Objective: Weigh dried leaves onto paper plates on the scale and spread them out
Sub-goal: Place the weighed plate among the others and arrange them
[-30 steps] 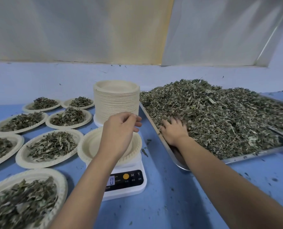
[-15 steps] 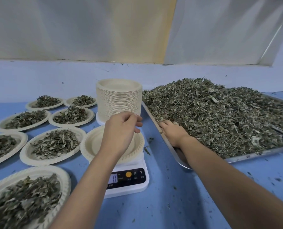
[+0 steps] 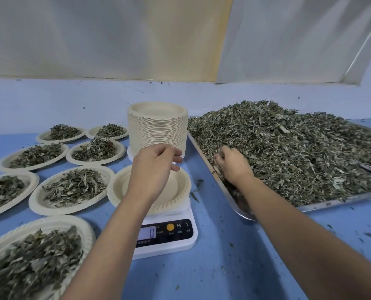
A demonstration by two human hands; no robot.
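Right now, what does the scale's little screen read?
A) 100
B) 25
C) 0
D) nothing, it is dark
C: the display on the scale is lit and shows a single 0, and the paper plate on top shows only bare surface.

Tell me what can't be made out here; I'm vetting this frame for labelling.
Head view only:
- Grip of the right hand: fingertips buried in the dried leaves, so a handful is unconfirmed.
- Top of the scale: covered by the empty plate and left forearm.
- Its button labels: too small.
- Right end of the tray: cut off by the frame edge.
- Nearest filled plate: blurred, cut by the bottom-left corner.
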